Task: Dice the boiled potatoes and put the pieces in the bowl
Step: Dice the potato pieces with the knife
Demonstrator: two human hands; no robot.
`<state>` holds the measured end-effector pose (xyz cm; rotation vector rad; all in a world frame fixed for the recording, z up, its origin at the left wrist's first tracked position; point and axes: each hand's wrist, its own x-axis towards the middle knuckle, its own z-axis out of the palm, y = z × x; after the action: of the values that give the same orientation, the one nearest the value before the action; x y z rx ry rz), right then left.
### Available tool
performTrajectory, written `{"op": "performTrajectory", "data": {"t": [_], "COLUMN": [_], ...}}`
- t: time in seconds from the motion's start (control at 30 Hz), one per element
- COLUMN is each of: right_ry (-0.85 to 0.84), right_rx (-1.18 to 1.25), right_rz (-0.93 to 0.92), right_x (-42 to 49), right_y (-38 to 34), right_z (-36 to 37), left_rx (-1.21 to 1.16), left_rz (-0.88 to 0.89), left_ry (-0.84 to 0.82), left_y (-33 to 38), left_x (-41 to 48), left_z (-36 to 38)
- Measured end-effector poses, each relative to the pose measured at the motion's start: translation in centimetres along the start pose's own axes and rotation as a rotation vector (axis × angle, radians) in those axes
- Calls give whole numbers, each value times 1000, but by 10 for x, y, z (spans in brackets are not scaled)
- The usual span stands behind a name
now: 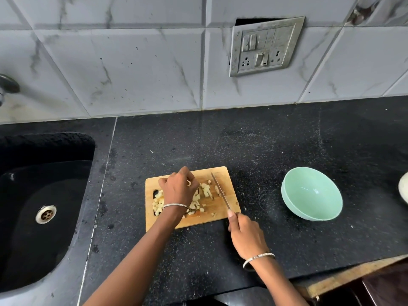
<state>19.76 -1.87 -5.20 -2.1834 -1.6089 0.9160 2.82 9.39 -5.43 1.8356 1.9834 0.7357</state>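
Observation:
A wooden cutting board [223,176] lies on the black counter, strewn with several pale diced potato pieces [206,191]. My left hand [180,188] hovers over the middle of the board with fingers curled down onto potato, hiding what lies beneath it. My right hand [246,236] grips the handle of a knife [220,192] at the board's right edge. The blade points away from me, with bits of potato stuck to it. A mint-green bowl [311,196] stands to the right of the board, tilted toward me, with nothing in it.
A black sink [33,206] with a metal drain sits at the left, a tap above it. The tiled wall with a switch plate [265,46] rises behind the counter. A white object [404,187] shows at the right edge. The counter's front edge runs at lower right.

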Motion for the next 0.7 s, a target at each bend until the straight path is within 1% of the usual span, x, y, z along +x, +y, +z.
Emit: {"op": "performTrajectory", "data": {"t": [0.1, 0.2, 0.33, 0.53, 0.7], "right_ry": [7, 19, 31, 11, -51], "right_rx": [-35, -73, -68, -108, -95], "right_rz": [-6, -22, -45, 19, 24], "right_x": [2, 0, -3, -5, -5], "right_y": [-7, -9, -8, -16, -18], "right_z": [3, 5, 5, 9, 11], "left_rx": [-19, -38, -26, 47, 164], "left_rz": [51, 82, 107, 181, 198], "left_ry": [-72, -94, -67, -70, 6], "left_y": [0, -5, -10, -16, -10], "left_x": [-4, -4, -4, -3, -8], "left_z": [2, 2, 0, -5, -15]}}
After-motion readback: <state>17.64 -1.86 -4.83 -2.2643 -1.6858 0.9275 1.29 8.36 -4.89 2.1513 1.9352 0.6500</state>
